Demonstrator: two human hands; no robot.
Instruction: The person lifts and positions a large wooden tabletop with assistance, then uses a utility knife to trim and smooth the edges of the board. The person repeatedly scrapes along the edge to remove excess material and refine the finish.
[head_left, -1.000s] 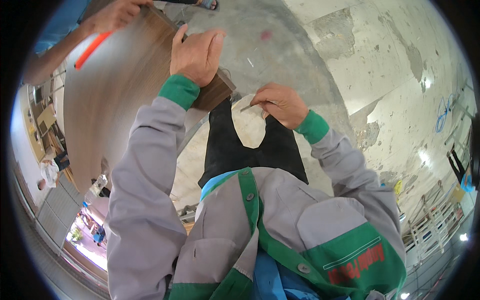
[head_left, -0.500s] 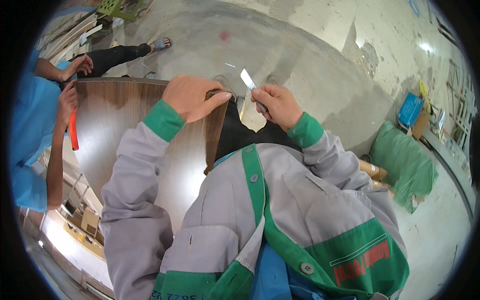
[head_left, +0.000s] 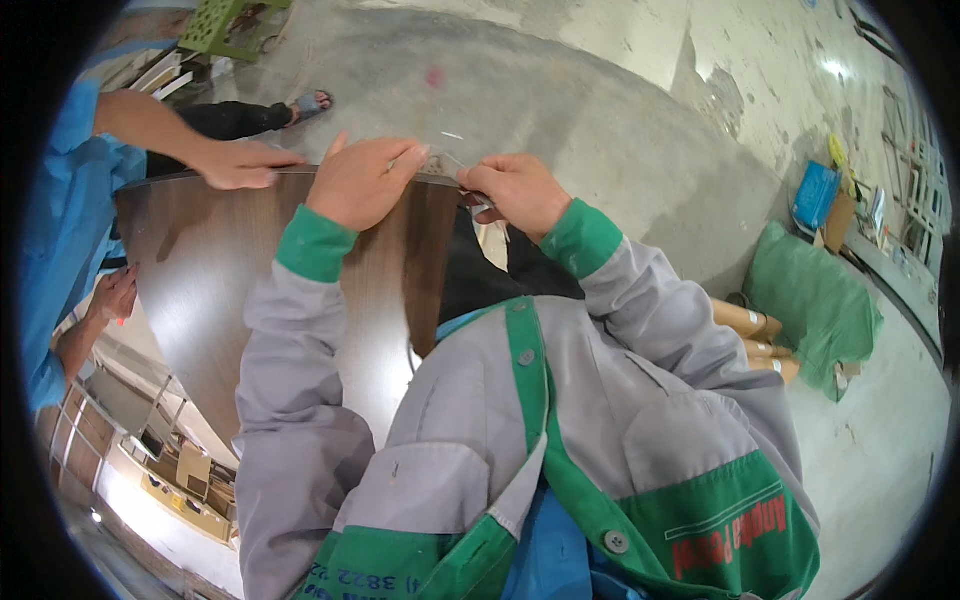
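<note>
A brown wood-grain panel [head_left: 340,270] with a curved top edge stands tilted before me on the left. My left hand [head_left: 362,182] is wrapped over that edge near its right end, partly blurred. At the panel's right corner, my right hand [head_left: 515,190] is closed on a knife [head_left: 484,203], mostly hidden by the fingers. Between my two hands a thin pale line shows; whether it is the blade edge-on or a thin strip, I cannot tell. A co-worker's hand [head_left: 245,165] lies flat along the panel's top edge, and their other hand [head_left: 115,293] is at its left side.
On the concrete floor ahead lies a small white sliver [head_left: 452,135]. A green plastic stool [head_left: 222,25] stands far left near wood offcuts. To the right are a green sack [head_left: 810,300], brown rolls [head_left: 745,318] and a blue box [head_left: 817,195].
My right hand has brought the knife down and left to the panel's corner. My left hand has shifted slightly left. The co-worker's one hand has moved onto the top edge, the other lower.
</note>
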